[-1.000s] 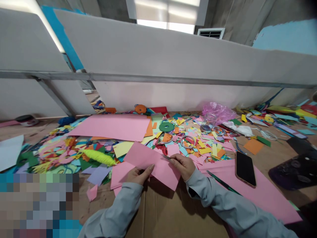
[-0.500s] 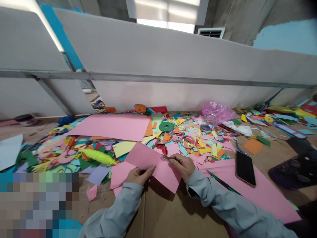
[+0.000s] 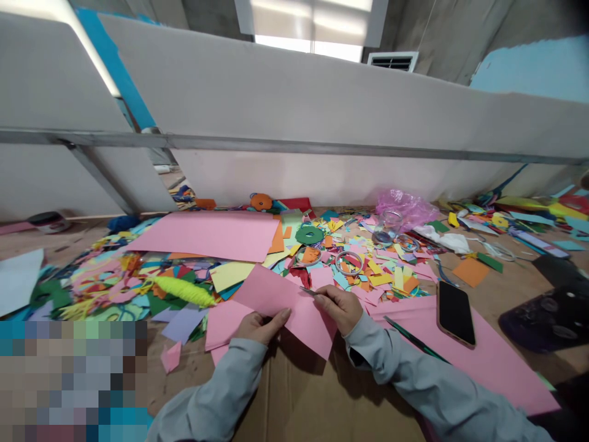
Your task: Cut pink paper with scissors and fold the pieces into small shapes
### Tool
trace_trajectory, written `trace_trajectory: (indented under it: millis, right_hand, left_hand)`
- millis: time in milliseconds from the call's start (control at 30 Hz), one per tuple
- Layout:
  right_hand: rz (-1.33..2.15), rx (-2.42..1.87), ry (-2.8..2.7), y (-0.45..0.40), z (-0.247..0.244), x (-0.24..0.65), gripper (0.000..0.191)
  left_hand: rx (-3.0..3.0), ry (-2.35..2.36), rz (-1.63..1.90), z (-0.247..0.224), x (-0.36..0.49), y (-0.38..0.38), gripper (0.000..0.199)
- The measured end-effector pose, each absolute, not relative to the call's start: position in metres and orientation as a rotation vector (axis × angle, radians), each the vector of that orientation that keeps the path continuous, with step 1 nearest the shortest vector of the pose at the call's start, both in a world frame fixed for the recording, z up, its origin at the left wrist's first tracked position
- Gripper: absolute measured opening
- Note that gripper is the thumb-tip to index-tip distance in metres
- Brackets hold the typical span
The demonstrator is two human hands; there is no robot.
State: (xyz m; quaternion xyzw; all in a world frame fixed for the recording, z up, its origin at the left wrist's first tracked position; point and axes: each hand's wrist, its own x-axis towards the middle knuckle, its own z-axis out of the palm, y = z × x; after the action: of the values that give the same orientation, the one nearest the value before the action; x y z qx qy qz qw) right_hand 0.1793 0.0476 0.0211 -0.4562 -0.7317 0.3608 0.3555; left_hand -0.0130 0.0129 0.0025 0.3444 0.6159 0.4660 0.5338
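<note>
Pink paper (image 3: 271, 291) is pinched in the left hand (image 3: 261, 327).

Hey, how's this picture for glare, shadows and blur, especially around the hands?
All in the head view: glare washes out the window at the top; a dark shadow falls on the cardboard beneath the pink card; left hand and right hand look reasonably sharp; the lower-left corner is pixelated, hiding what's there.
</note>
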Motion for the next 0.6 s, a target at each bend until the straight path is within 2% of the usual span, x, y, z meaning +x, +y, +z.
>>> trace_trajectory:
  millis: [433, 600]
  right_hand:
    - [0.97, -1.179, -1.869, 0.0473, 0.0203, 0.179, 0.033]
    - [0.964, -1.191, -1.863, 0.0463, 0.021, 0.1787, 0.033]
  left_hand:
    - [0.851, 1.502, 1.072, 0.0029, -0.0123, 0.0123, 0.049]
    - [0.823, 1.454, 1.156, -0.0025, -0.0125, 0.0138, 0.044]
